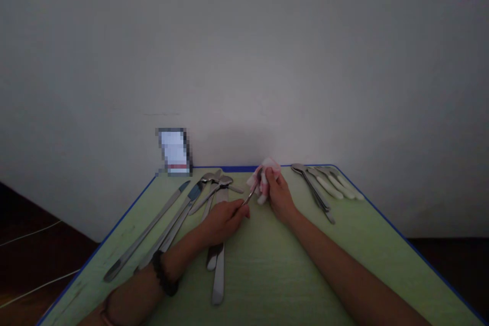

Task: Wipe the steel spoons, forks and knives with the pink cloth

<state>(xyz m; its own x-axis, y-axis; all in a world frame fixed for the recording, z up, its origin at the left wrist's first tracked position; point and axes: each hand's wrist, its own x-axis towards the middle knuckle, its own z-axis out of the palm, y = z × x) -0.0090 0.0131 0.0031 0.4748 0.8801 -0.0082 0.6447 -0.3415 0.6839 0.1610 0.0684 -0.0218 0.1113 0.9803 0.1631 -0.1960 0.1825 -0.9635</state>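
My left hand (225,220) is closed in a pinch on the handle end of a thin metal utensil (250,197), which slants up to the right. My right hand (278,193) is wrapped round a pink and white cloth (262,177) that covers the utensil's far end. Both hands rest near the far middle of a green table (267,275). A dark band sits on my left wrist.
Several long knives and spoons (183,216) lie on the table's left half, two handles pointing toward me. Several spoons, some with white handles (328,186), lie at the far right. A blurred small box (174,152) stands at the far left edge against the white wall.
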